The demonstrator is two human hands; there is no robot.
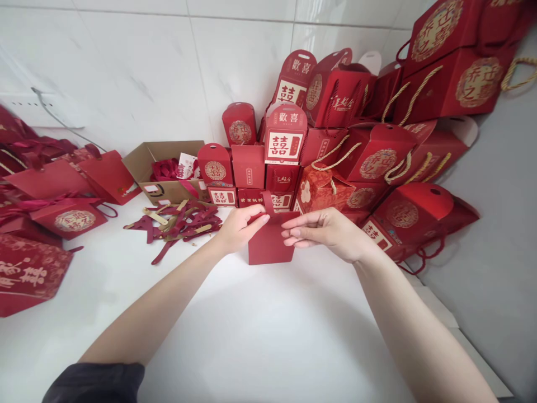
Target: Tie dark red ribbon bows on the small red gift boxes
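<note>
A small plain red gift box [271, 246] stands upright on the white table in front of me. A dark red ribbon [267, 201] rises at its top edge. My left hand [243, 226] is at the box's upper left, thumb and forefinger pinched on the ribbon. At the upper right side of the box is my right hand [325, 232], its thumb and fingertips drawn together in front of the red card. Whatever lies between those right fingertips is too small to make out.
Left of the box lies a pile of dark red ribbon strips [180, 226] with gold pieces. Behind it, an open cardboard box [168, 193] holds more ribbon. Stacked red gift boxes [373, 162] fill the back and right; more red boxes [75, 221] stand left. A tiled wall [138, 67] rises behind.
</note>
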